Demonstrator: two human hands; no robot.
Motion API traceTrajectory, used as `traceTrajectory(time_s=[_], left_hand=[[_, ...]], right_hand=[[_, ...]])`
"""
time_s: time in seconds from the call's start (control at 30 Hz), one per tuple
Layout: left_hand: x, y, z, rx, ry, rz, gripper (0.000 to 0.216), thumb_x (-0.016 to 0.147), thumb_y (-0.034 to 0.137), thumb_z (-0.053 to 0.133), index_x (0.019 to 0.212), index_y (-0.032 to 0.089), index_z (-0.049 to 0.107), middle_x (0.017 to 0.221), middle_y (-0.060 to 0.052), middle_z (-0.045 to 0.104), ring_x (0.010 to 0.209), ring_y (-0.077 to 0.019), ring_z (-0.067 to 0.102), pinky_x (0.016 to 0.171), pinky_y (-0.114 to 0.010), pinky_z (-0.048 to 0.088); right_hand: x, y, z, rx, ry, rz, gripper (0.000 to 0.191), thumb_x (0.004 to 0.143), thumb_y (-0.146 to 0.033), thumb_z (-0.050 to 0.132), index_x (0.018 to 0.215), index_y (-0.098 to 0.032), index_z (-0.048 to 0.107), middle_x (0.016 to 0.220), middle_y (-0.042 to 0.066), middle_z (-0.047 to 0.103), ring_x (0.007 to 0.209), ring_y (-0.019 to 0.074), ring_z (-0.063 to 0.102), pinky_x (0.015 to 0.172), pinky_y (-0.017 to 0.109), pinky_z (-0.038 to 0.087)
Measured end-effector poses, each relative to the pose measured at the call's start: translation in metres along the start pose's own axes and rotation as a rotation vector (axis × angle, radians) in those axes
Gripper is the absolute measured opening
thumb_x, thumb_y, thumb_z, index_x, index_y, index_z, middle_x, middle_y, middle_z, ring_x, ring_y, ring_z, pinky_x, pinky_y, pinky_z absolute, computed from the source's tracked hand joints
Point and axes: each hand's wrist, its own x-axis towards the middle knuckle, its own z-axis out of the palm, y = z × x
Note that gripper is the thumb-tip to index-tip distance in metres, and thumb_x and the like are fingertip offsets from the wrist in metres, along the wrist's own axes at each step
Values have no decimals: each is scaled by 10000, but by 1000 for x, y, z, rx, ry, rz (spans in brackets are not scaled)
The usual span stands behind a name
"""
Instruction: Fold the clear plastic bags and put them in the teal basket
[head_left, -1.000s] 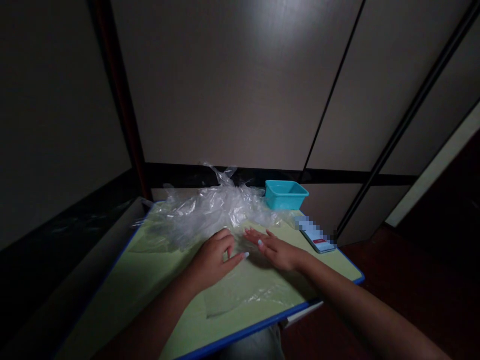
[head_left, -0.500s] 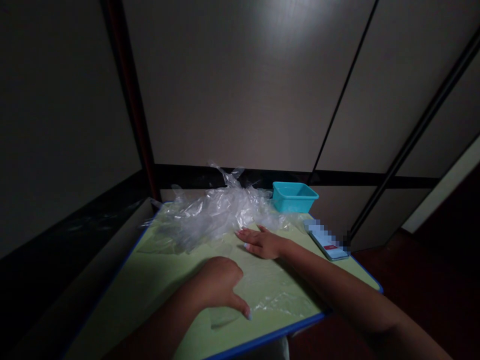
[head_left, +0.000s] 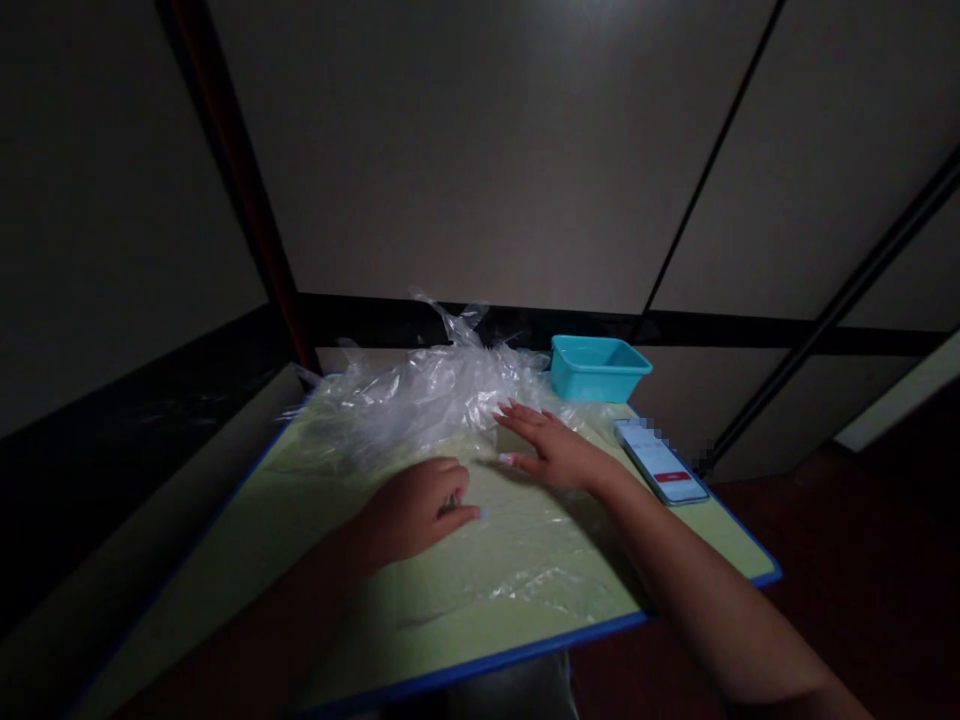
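Observation:
A clear, thin plastic bag lies flattened on the green table, its crinkled edge catching light close to the front. My left hand is over the bag's left part, fingers bent and thumb held apart from them, with nothing visible between. My right hand is open above the far part of the bag, fingers stretched toward a heap of crumpled clear plastic bags. Whether either palm touches the plastic is hard to see in the dim light.
A turquoise plastic basket stands at the back right corner. In front of it a phone lies face up near the right edge. The green table has a blue rim, and cabinet panels rise right behind it.
Both hands have moved away from me across the table. My left hand's fingers and thumb have drawn closer together. My right hand has shifted slightly right. The camera view has tilted a little.

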Motion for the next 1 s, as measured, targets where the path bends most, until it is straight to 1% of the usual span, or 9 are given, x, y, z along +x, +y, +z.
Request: traceTrajectory(time_s=[0.07,0.17,0.3,0.43,0.67,0.73,0.83,0.93,1.0], left_hand=[[2,-3,-3,-26,36,1,222,823,408,477,848,197,545,859,-23,559,817,-172,517,720,-268,390],[3,-10,-1,-30,5,-13,331,842,407,439,1080,192,520,1112,-65,549,1042,-194,491,904,-296,365],[0,-22,7,111,-158,-137,595,824,498,429,1329,194,350,1421,-106,308,1311,-263,229,1047,-424,200],[-2,-29,10,203,-252,-228,730,806,608,367,1394,200,224,1468,-138,134,1346,-291,44,1038,-496,162],[-2,-33,8,208,-295,-231,895,708,710,430,1408,226,153,1468,-153,75,1337,-319,-15,1032,-516,154],[-1,-34,10,207,-306,-215,921,672,732,455,1403,255,163,1471,-141,59,1331,-336,-48,1019,-543,153],[1,-33,12,208,-315,-195,951,623,751,491,1395,294,175,1476,-127,46,1325,-356,-67,1008,-564,144],[2,-32,13,203,-301,-162,978,595,755,516,1394,306,174,1476,-127,68,1327,-356,-55,1013,-557,134],[3,-31,13,195,-276,-155,952,622,742,505,1395,286,187,1473,-131,101,1333,-347,-25,1024,-530,143]], right_hand=[[-4,0,-1,19,-67,7,703,820,-538,435,1407,-259,168,1473,47,125,1346,229,87,1054,488,118],[-7,-3,4,21,-221,33,823,755,-575,514,1412,-266,125,1477,66,55,1345,265,45,1039,527,105],[-8,-8,8,16,-365,48,879,708,-579,569,1409,-276,134,1477,76,27,1339,301,-4,1024,566,66],[-9,-13,6,11,-394,49,963,636,-538,658,1407,-256,155,1475,93,-6,1329,340,-36,1010,590,83],[-11,-12,1,8,-488,26,1113,487,-497,762,1400,-260,170,1471,98,-24,1322,361,-44,997,613,11],[-10,-7,2,50,-471,-1,1101,494,-519,753,1399,-257,182,1474,107,19,1327,357,-10,1007,599,27],[-5,6,6,112,-369,-19,932,627,-529,679,1390,-212,249,1454,140,174,1328,324,112,1036,519,117],[3,18,14,131,-158,-33,626,776,-459,565,1305,-155,423,1325,151,429,1239,276,346,997,409,263],[10,22,20,127,-16,-44,468,807,-391,546,1197,-133,529,1182,140,547,1118,243,462,933,354,329]])
